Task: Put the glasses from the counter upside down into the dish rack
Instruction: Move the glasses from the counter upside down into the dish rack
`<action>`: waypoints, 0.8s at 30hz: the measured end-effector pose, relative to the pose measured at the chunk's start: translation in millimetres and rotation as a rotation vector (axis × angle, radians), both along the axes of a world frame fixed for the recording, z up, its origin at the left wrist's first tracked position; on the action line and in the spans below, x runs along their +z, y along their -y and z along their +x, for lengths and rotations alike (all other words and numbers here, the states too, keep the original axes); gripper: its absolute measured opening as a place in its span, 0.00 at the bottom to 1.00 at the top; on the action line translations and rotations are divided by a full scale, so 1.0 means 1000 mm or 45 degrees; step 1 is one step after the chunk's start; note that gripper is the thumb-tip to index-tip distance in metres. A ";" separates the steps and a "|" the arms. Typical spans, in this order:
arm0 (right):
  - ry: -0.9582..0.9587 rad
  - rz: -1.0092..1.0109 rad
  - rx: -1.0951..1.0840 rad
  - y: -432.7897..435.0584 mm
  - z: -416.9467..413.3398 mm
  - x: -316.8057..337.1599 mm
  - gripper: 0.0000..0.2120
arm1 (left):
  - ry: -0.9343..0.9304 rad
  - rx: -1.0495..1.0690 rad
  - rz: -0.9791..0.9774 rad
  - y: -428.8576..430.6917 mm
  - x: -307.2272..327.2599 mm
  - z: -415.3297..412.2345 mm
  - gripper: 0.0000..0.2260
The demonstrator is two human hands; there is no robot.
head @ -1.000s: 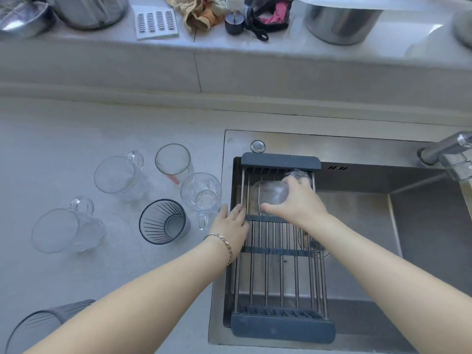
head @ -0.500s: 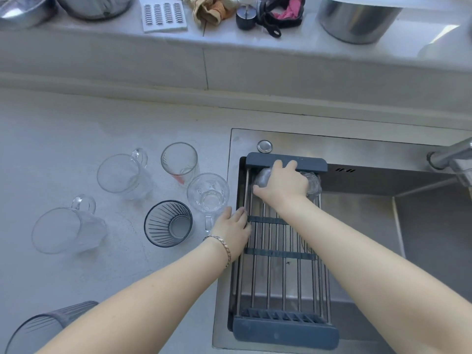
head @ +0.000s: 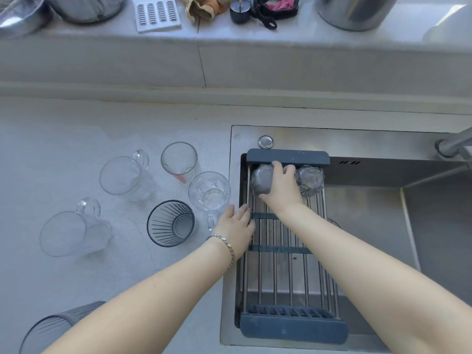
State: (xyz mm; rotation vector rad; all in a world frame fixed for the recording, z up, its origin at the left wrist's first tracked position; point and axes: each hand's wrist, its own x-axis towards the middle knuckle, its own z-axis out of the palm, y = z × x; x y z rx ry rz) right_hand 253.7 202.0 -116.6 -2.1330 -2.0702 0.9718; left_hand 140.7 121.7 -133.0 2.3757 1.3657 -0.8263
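A dish rack (head: 286, 325) of metal bars with dark end pieces spans the sink. Two clear glasses stand upside down at its far end. My right hand (head: 282, 190) grips the left glass (head: 260, 178); the right glass (head: 310, 180) stands free beside it. My left hand (head: 236, 224) rests flat on the rack's left edge, holding nothing. On the counter to the left stand a patterned mug (head: 209, 192), a tumbler with a red mark (head: 180, 159), a dark ribbed glass (head: 170, 223), two clear mugs (head: 122, 176) (head: 69, 232), and another ribbed glass (head: 48, 328) at the bottom edge.
The steel sink (head: 434, 215) opens to the right of the rack, with a tap (head: 454, 144) at the far right. The ledge behind holds metal pots (head: 355, 11), a cloth (head: 204, 7), a white grid item (head: 157, 12) and a dark stopper (head: 240, 12).
My right hand has carried the glass from mid-rack to the far end and set it upside down beside the other glass. The left hand has stayed on the rack edge.
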 end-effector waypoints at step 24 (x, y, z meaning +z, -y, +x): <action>-0.706 -0.125 -0.031 0.063 -0.055 0.019 0.39 | 0.679 1.405 0.267 0.050 0.089 -0.102 0.38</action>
